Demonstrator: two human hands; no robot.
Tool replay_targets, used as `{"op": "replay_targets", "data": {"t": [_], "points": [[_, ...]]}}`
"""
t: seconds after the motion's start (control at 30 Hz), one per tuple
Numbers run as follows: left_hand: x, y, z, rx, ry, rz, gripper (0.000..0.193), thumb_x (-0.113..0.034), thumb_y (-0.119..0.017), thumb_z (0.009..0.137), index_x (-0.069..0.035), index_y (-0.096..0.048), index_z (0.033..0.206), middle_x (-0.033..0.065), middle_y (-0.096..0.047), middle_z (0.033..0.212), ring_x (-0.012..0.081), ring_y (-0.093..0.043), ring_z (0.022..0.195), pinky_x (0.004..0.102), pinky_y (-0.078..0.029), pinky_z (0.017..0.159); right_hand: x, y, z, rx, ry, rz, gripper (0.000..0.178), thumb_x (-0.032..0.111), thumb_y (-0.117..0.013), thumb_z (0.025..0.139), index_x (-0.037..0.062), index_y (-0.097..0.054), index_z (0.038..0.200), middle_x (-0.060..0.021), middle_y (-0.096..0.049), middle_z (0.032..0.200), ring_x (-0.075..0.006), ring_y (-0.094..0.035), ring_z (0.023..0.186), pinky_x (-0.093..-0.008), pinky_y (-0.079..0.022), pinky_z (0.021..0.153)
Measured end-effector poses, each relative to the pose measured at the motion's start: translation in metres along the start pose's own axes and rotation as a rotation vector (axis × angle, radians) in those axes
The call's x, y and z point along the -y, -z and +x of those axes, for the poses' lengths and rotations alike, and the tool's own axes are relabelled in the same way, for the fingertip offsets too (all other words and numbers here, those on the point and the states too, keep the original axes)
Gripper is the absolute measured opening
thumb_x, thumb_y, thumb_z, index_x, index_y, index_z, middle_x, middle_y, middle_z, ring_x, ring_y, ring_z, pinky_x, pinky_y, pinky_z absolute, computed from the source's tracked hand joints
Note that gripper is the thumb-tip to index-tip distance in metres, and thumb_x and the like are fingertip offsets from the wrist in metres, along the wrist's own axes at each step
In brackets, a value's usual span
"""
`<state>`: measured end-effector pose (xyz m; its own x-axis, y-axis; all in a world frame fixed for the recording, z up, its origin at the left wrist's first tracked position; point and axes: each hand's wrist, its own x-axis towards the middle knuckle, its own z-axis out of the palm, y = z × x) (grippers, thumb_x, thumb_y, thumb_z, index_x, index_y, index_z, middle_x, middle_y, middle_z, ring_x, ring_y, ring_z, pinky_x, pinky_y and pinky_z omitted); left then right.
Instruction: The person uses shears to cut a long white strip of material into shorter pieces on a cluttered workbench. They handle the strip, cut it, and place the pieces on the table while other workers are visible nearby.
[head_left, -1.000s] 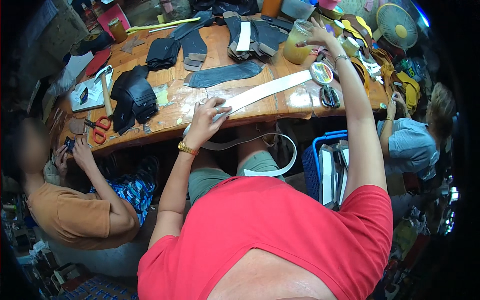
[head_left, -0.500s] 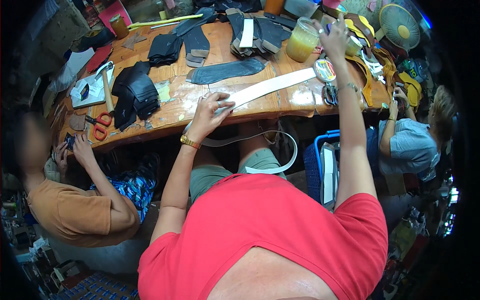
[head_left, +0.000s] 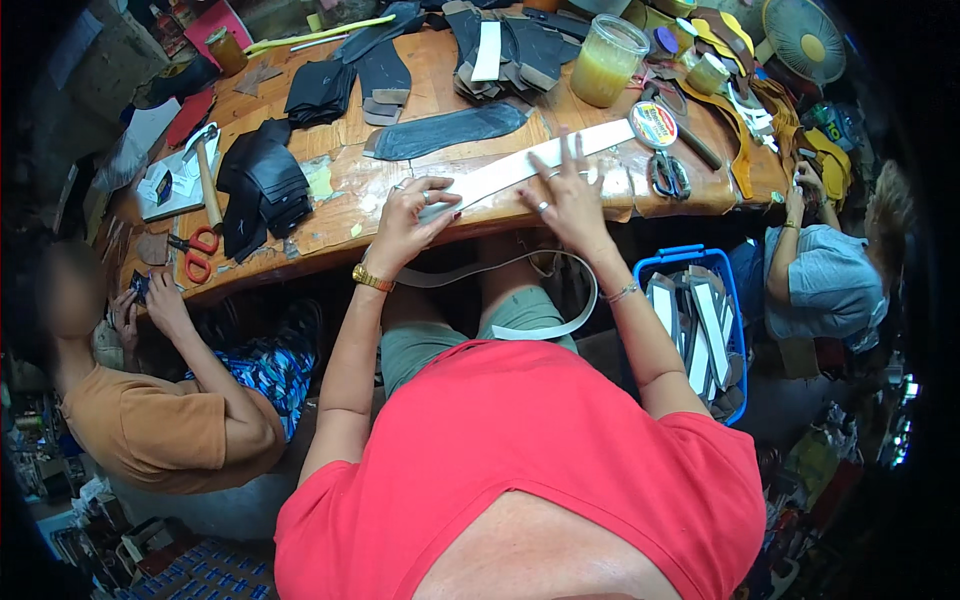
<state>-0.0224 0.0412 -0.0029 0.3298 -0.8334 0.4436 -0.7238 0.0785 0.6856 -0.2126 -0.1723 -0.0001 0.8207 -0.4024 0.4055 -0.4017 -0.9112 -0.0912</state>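
White strip (head_left: 520, 168) long axis 8-to-2 o'clock on tabletop (head_left: 340, 215); left hand (head_left: 410, 215) pinches near end, right hand (head_left: 570, 195) spread flat mid-strip.

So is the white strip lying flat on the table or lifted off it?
Flat on the table: the white strip lies along the wood, right hand spread over it, left hand at its near end.

A worn wooden workbench (head_left: 330, 215) spans the cramped, dim workshop, a small electric fan (head_left: 803, 28) at its far right corner and a blue plastic basket (head_left: 690, 262) on the cluttered floor
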Motion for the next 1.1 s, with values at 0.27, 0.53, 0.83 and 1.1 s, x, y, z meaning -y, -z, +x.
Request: {"op": "replay_targets", "data": {"t": [0.27,0.53,0.83,1.1], "points": [[0.000,-0.003,-0.002,0.002,-0.007,0.040,0.025,-0.016,-0.076,0.082,-0.009,-0.075,0.106,0.0126,-0.068,0.119,0.0304,-0.062,0.113,0.0405,-0.044,0.099,0.003,-0.005,-0.012,-0.042,0.016,0.016,0.079,0.067,-0.056,0.087,0.0127,-0.052,0.145,-0.0243,-0.012,0.164,-0.0386,-0.012,0.153,-0.0715,-0.005,0.113],[-0.017,0.034,-0.040,-0.029,0.007,0.322,0.042,-0.017,-0.076,0.077,-0.013,-0.069,0.119,0.0069,-0.065,0.123,0.0279,-0.057,0.112,0.0401,-0.039,0.094,-0.031,0.003,0.000,-0.031,-0.134,-0.226,0.084,0.073,-0.047,0.088,0.0082,-0.057,0.140,-0.0247,-0.008,0.164,-0.0348,-0.006,0.154,-0.0724,-0.002,0.112],[-0.030,0.068,-0.091,-0.184,0.221,0.474,0.056,-0.005,-0.071,0.067,-0.010,-0.067,0.122,0.0103,-0.060,0.099,0.0320,-0.057,0.097,0.0406,-0.044,0.087,0.005,-0.003,0.008,0.058,0.128,-0.127,0.087,0.073,-0.049,0.087,0.0164,-0.042,0.152,-0.0237,0.000,0.165,-0.0345,0.002,0.154,-0.0729,0.001,0.112],[-0.025,0.067,-0.099,-0.281,0.345,0.203,0.044,-0.008,-0.082,0.069,-0.003,-0.071,0.111,0.0097,-0.065,0.090,0.0187,-0.062,0.074,0.0303,-0.050,0.069,0.088,-0.006,0.000,0.110,0.259,-0.010,0.090,0.077,-0.045,0.085,0.0204,-0.036,0.155,-0.0252,-0.003,0.165,-0.0332,0.002,0.155,-0.0681,0.009,0.114]]}}
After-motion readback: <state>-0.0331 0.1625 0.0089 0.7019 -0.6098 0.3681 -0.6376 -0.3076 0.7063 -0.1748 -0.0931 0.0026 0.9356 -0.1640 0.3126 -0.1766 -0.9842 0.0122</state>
